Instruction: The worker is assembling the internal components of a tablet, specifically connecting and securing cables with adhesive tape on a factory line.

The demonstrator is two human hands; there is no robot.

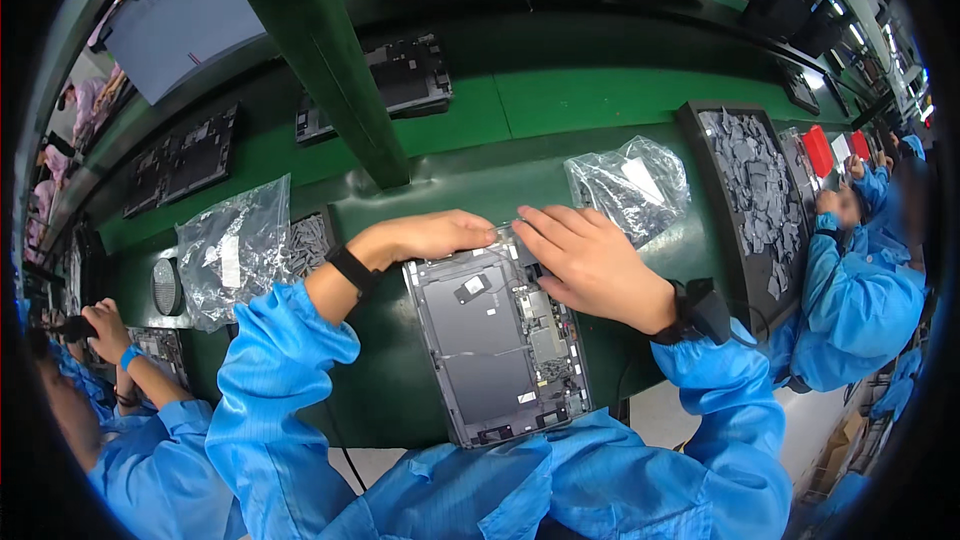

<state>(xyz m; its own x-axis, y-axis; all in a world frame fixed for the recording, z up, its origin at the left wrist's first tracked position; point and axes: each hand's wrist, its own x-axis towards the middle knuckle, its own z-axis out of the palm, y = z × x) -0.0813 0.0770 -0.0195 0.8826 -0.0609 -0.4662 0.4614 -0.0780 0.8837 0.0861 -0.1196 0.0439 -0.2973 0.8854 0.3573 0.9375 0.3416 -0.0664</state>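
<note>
An opened tablet [485,370], its dark battery and circuit board exposed, lies on the green bench in front of me, its near edge close to my body. At the far left part of its frame, my left hand [435,233] is closed round the edge, thumb at the rim. My right hand [600,265] lies across the far right corner with fingers stretched out and fingertips at the same edge. What sits under those fingertips is hidden. A black band is on each wrist.
Clear plastic bags [235,255] lie left and far right of the tablet. A dark tray of grey pieces [755,200] stands at right, a smaller box of grey pieces [308,245] at left. A green post [320,60] rises ahead. Co-workers in blue sit on both sides.
</note>
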